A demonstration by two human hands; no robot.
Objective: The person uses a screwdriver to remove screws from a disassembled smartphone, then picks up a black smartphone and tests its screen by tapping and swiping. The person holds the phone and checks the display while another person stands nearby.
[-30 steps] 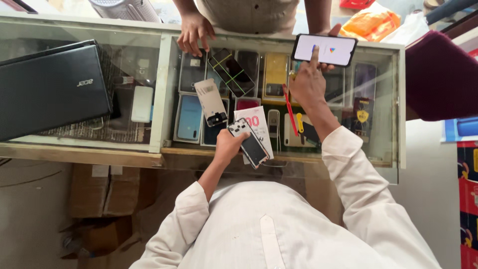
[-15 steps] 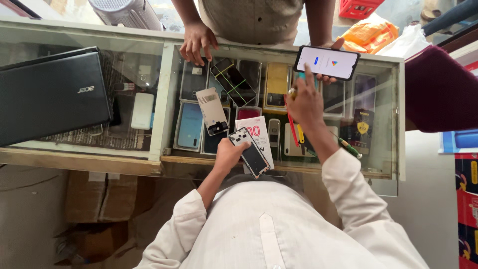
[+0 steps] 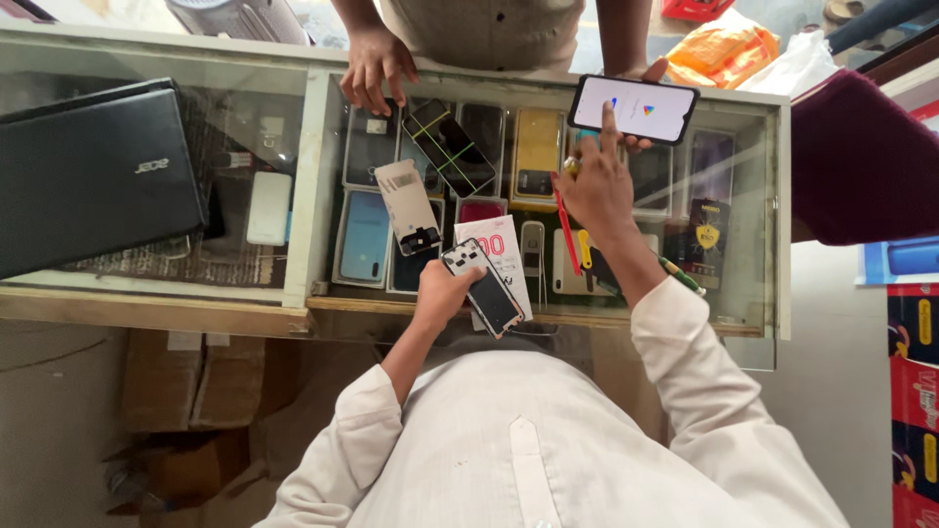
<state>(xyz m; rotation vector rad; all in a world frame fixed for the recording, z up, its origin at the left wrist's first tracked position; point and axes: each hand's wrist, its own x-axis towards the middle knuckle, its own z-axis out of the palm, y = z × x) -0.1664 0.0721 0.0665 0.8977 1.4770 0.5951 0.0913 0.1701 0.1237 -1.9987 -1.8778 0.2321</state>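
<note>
My left hand (image 3: 445,293) grips an opened phone (image 3: 484,284) with its back off, held over the near edge of the glass counter (image 3: 313,147). My right hand (image 3: 597,191) reaches forward, its forefinger touching the lit white screen of a black phone (image 3: 636,108). The other fingers are curled and seem to pinch a thin red-handled tool (image 3: 565,230). A person across the counter holds that lit phone in one hand and rests the other hand (image 3: 377,64) on the glass. A loose phone back cover (image 3: 409,207) and a white-and-red box (image 3: 499,249) lie beside my left hand.
A shut black laptop (image 3: 93,176) lies on the counter's left part. Several phones and cases show under the glass. An orange bag (image 3: 724,54) sits at the far right, a maroon object (image 3: 861,156) at the right edge. Cardboard boxes (image 3: 186,381) stand below the counter.
The lit phone's screen has changed to white with a small logo. My right forefinger has stayed on the screen. My left hand still holds the opened phone.
</note>
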